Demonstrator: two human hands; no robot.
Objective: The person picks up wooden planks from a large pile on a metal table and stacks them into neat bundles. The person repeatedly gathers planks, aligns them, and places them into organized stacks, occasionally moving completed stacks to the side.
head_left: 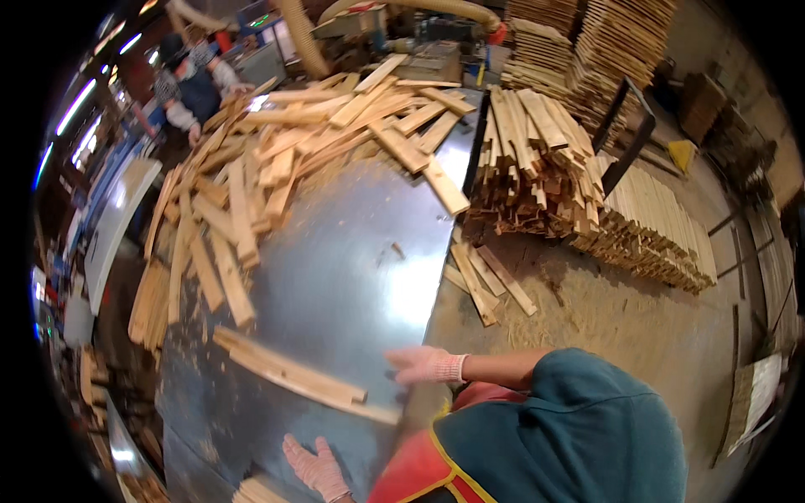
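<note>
My left hand (317,469), in a pale pink knit glove, is over the near part of the metal table (335,251), fingers spread and holding nothing. My right hand (426,366), gloved alike, reaches in over the table's right edge; its fingers stretch out, slightly blurred, with nothing in them. Between the hands and a little farther left lie two wooden boards (289,369) side by side, apart from both hands. Next to my left hand, at the lower edge, several boards (256,491) are partly cut off from view.
A loose heap of boards (310,126) covers the table's far and left parts. Another person (193,88) stands beyond it. On the right are a pile of boards (537,159), a long stack (662,226) and a few boards on the floor (486,285). Sawdust is scattered about.
</note>
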